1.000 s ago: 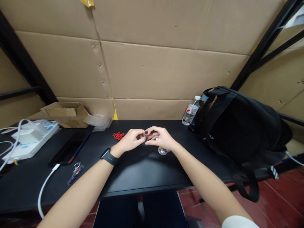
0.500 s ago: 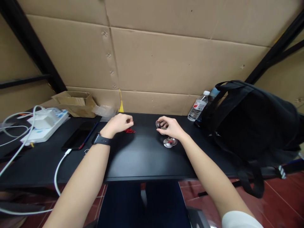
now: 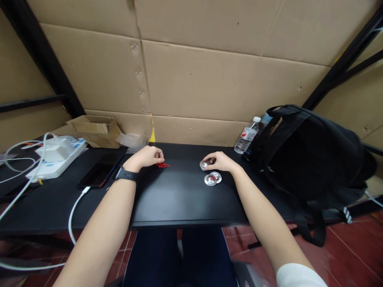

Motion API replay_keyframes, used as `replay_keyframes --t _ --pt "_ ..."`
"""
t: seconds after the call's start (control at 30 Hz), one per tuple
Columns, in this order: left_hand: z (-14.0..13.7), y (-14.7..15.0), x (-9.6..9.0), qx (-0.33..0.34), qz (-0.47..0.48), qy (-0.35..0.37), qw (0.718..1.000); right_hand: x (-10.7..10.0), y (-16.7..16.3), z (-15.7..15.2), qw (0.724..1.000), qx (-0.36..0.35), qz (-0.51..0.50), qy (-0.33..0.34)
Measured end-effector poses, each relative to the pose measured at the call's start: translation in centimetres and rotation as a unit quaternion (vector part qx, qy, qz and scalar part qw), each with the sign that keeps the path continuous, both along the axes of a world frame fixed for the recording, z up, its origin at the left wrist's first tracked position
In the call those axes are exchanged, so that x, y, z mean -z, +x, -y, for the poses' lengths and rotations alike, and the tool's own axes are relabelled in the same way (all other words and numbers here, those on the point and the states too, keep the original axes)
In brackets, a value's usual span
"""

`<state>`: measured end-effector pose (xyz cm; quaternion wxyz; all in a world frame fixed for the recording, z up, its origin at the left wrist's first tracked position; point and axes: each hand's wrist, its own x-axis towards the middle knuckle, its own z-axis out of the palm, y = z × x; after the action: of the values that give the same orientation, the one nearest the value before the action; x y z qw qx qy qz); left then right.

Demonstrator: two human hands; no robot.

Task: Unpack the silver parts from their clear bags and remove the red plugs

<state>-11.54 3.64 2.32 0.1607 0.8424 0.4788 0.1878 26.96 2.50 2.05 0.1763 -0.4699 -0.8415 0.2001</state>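
Note:
My left hand (image 3: 149, 156), with a dark watch on its wrist, is closed, its fingertips down at a small bundle of red cord (image 3: 163, 165) on the black table. To the right, my right hand (image 3: 220, 161) grips a pair of silvery finger cymbals (image 3: 203, 165) by their edges, thumb on the near side. They lie flat, one on the other, at the table surface. Just nearer to me, two more finger cymbals (image 3: 210, 180) overlap, with a bit of red cord at their middle. My right fingers partly hide the held pair.
A black backpack (image 3: 311, 155) fills the right side, beside a water bottle (image 3: 246, 136). At left are a phone (image 3: 100, 170), a white power strip (image 3: 60, 164) with cables, a small open carton (image 3: 98, 133) and clear plastic packaging (image 3: 132, 140). A cardboard wall (image 3: 197, 87) stands behind.
My right hand has lowered its pair of finger cymbals, turning it from tilted to flat on the table. My left fingers have come down closer to the red cord.

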Motion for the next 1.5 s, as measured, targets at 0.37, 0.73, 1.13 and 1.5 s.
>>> replay_keyframes --t 0.37,0.73,1.13,1.5 --pt "1.4 4.3 0.0 0.092 0.017 0.021 0.995 -0.8 0.2 0.4 0.999 -0.009 -0.016 0.039" --pt "2.1 5.3 -0.3 0.113 0.04 0.015 0.993 -2.4 -0.2 2.6 0.976 -0.088 0.052 -0.194" --pt "2.6 7.0 0.4 0.155 0.034 0.027 0.987 -1.7 -3.9 4.0 0.966 -0.198 0.04 -0.164" --pt "3.6 8.4 0.1 0.185 0.128 0.002 0.974 -1.5 -6.0 4.7 0.975 -0.132 -0.18 -0.005"
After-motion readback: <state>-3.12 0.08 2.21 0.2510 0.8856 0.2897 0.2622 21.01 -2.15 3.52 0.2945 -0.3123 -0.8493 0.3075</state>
